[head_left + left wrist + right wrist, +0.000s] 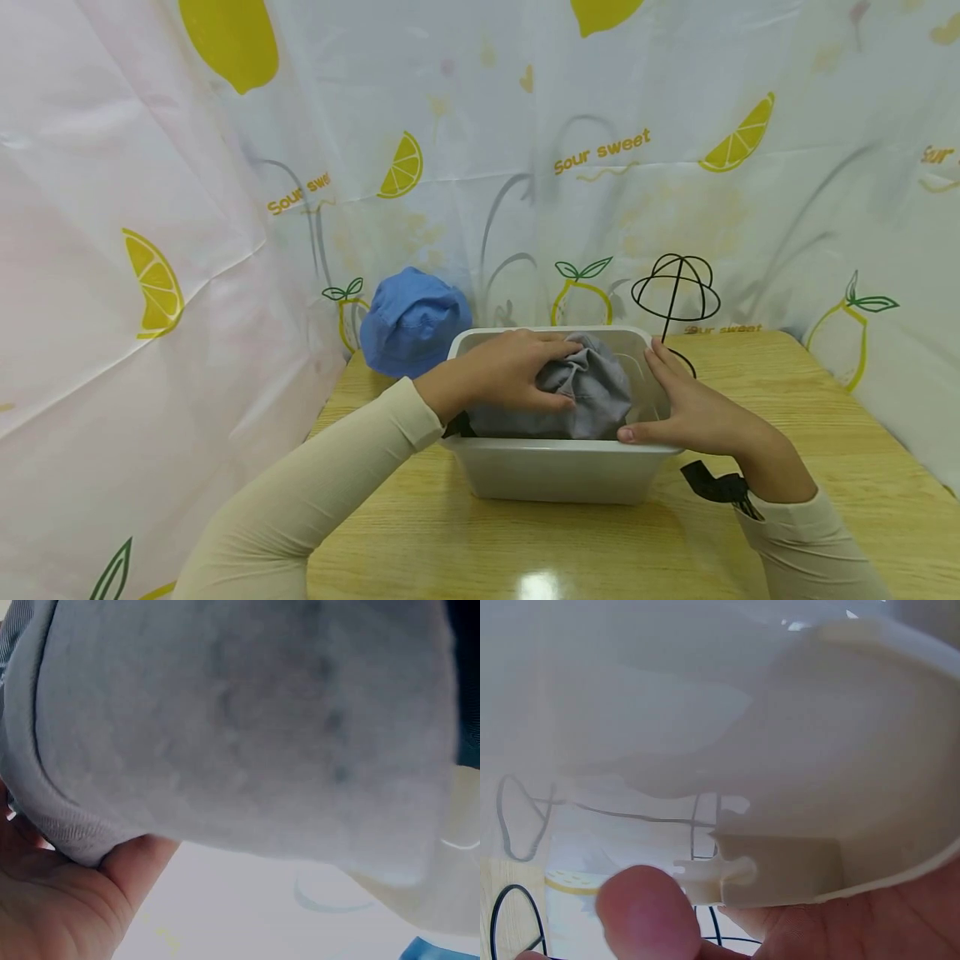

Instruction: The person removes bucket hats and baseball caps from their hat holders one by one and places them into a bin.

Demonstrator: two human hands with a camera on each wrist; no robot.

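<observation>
A white plastic basin [558, 471] stands on the table in the head view. Inside it lies a grey fabric bucket hat [600, 387], creased at the crown. My left hand [513, 375] reaches over the basin's left side and grips the hat, fingers and thumb spread around the crown. Up close in the left wrist view, the hat's wide brim [247, 735] hides much of that hand. My right hand [701, 408] holds the basin's right end, its thumb on the near rim and its fingers at the far corner. In the right wrist view the basin wall [780, 750] fills most of the picture.
A blue bucket hat [416, 321] sits behind the basin at the left. To the back right rises a black wire hat stand [677, 287], its base partly behind the basin. A lemon-print curtain [480, 100] closes off the back and sides of the wooden table [405, 533].
</observation>
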